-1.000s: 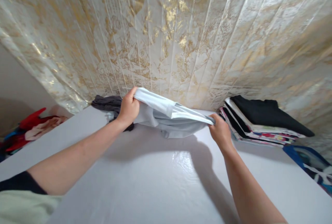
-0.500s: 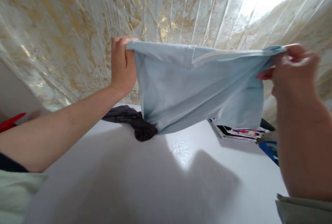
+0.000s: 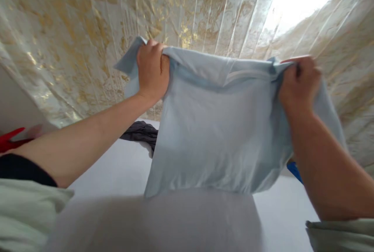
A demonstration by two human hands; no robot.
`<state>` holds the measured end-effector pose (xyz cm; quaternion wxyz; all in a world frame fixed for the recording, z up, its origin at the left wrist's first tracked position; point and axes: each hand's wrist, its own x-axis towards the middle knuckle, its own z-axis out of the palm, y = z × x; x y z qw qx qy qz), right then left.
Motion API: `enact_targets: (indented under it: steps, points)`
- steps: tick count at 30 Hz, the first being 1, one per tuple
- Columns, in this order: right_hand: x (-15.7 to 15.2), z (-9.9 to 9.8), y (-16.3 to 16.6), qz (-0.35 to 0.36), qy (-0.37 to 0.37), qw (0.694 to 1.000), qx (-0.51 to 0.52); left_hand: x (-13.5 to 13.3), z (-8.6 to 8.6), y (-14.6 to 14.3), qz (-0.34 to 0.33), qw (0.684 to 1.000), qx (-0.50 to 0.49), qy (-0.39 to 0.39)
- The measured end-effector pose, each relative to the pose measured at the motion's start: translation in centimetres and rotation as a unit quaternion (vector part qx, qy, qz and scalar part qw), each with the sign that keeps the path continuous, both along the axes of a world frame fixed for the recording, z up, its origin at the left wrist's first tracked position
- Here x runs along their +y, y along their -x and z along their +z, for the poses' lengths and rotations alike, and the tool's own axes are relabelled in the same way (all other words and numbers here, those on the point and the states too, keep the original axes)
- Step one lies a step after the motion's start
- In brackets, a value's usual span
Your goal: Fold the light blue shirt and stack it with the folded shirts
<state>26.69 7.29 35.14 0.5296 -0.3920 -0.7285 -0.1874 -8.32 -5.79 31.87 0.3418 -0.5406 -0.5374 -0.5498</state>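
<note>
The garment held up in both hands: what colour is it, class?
The garment is mostly pale blue; it shows best in the head view.

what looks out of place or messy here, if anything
Mainly the dark cloth: it lies bunched and wrinkled on the white surface, and the pale blue garment seems to hide part of it. No spill or damage shows.

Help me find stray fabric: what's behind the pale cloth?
Behind the pale cloth, dark fabric shows past its left edge and the gold-patterned backdrop above. Whatever lies directly behind it is covered.
</note>
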Motion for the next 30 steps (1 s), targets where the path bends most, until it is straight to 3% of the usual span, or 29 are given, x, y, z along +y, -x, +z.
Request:
enact_targets:
  steps: [3, 6, 10, 13, 18, 20, 23, 30]
  points:
    - [3.2, -4.8, 3.1, 0.006, 0.07, 0.997, -0.03, 3.6, -3.2, 2.1, 0.058, 0.994, -0.009, 0.087]
    - [7.1, -10.8, 4.9, 0.005, 0.172, 0.983, -0.063, 6.8, -7.7, 4.0, 0.095, 0.977, -0.013, 0.191]
    - [9.9, -18.3, 6.5, 0.015, 0.281, 0.949, -0.145, 9.0, -13.7, 5.4, 0.065, 0.941, -0.02, 0.331]
    - [8.2, -22.8, 7.7, 0.015, 0.361, 0.91, -0.202, 8.7, -17.8, 6.3, 0.067, 0.91, -0.041, 0.407]
    - [-0.5, -29.0, 9.1, 0.084, 0.473, 0.818, -0.318, 5.3, -24.3, 7.8, 0.141, 0.818, -0.085, 0.551]
    - [-4.1, -30.9, 9.2, 0.115, 0.458, 0.813, -0.341, 3.5, -26.4, 8.2, 0.135, 0.812, -0.069, 0.563]
    - [-7.5, -32.7, 9.2, 0.119, 0.417, 0.832, -0.347, 1.1, -28.2, 8.8, 0.15, 0.831, -0.077, 0.531]
    - [-8.7, -32.8, 9.1, 0.116, 0.399, 0.841, -0.348, 0.1, -28.5, 10.9, 0.192, 0.799, -0.161, 0.546]
